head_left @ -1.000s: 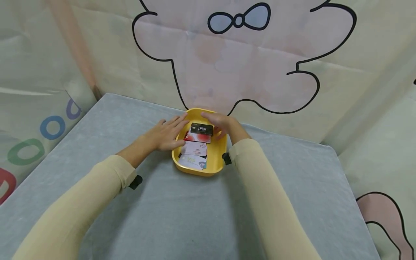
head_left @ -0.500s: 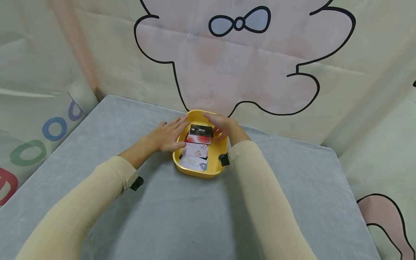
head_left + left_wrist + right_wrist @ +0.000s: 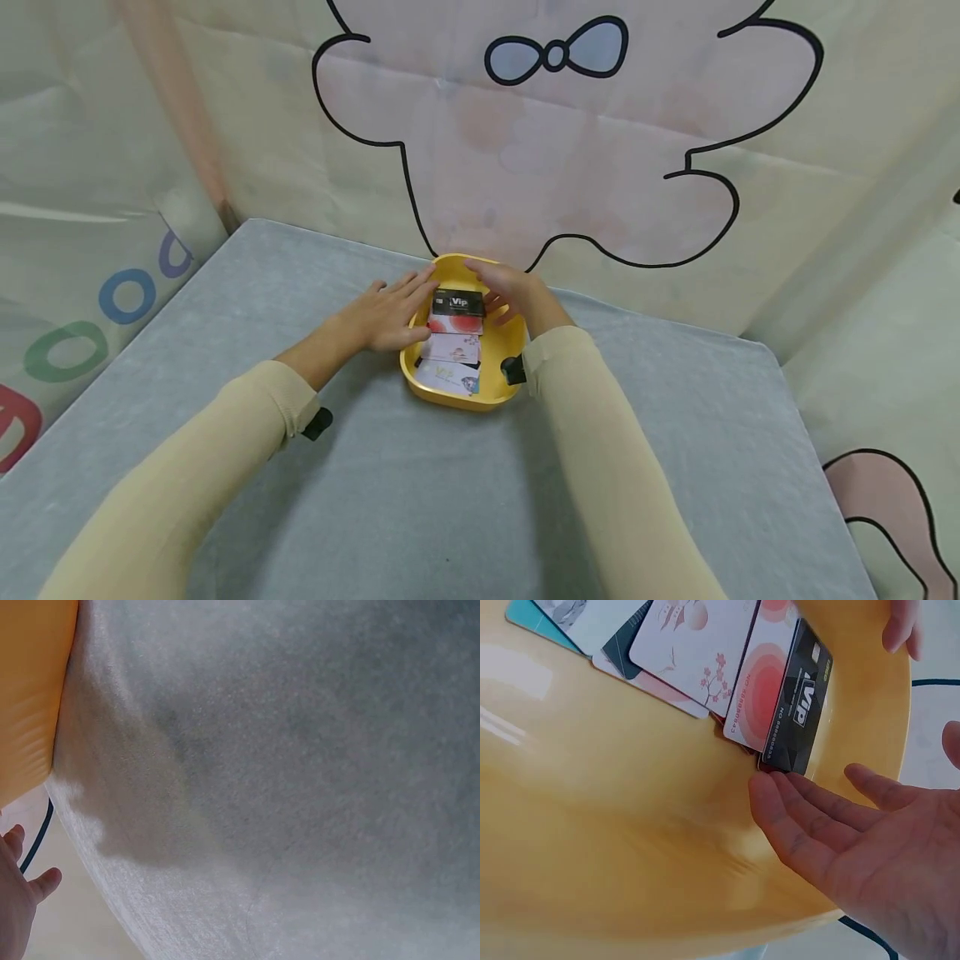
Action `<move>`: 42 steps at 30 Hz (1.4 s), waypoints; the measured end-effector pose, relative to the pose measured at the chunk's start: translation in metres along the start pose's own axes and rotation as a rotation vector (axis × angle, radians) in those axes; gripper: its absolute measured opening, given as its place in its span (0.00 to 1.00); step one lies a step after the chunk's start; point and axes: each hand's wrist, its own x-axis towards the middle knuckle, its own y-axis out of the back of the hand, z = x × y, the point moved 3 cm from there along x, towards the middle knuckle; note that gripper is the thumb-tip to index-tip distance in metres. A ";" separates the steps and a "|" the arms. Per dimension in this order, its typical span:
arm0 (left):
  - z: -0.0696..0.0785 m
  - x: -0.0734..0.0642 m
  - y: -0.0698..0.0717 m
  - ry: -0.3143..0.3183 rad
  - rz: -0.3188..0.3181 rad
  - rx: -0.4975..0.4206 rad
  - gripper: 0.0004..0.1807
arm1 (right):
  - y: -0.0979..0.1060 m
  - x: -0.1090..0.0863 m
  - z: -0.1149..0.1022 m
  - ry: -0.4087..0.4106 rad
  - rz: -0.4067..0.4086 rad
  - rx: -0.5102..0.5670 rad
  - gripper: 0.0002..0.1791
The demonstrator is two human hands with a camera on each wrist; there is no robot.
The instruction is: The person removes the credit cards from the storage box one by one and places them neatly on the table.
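A yellow basin (image 3: 495, 396) holds several overlapping cards in the head view. The black "Vip" card (image 3: 459, 302) tops the far end, over a card with red circles (image 3: 761, 694). Nearer lie a pale flowered card (image 3: 454, 347) and a white "VIP" card (image 3: 446, 377). My right hand (image 3: 517, 292) reaches over the right rim; in the right wrist view its extended fingertips (image 3: 769, 780) touch the short edge of the black card. Across the left rim lies my left hand (image 3: 386, 317), its fingers straight, the thumb beside the cards.
A pale blue cloth (image 3: 352, 508) covers the table under the basin. Close behind its far edge hangs a cream backdrop (image 3: 652, 208) with cartoon outlines. A black wrist device (image 3: 318, 423) sits at the left cuff, another (image 3: 513, 370) at the right.
The black card has slid left in the basin, into line above the red-circled card. The fingers of my right hand have moved slightly left with it; my left hand stays at the rim.
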 end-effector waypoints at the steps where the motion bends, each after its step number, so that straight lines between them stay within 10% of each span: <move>1: 0.000 0.000 0.000 0.000 0.001 -0.001 0.44 | -0.001 0.001 0.000 0.005 0.003 -0.004 0.41; 42: 0.001 0.002 -0.001 0.024 -0.002 -0.031 0.44 | 0.006 0.003 -0.004 0.131 0.080 -0.103 0.26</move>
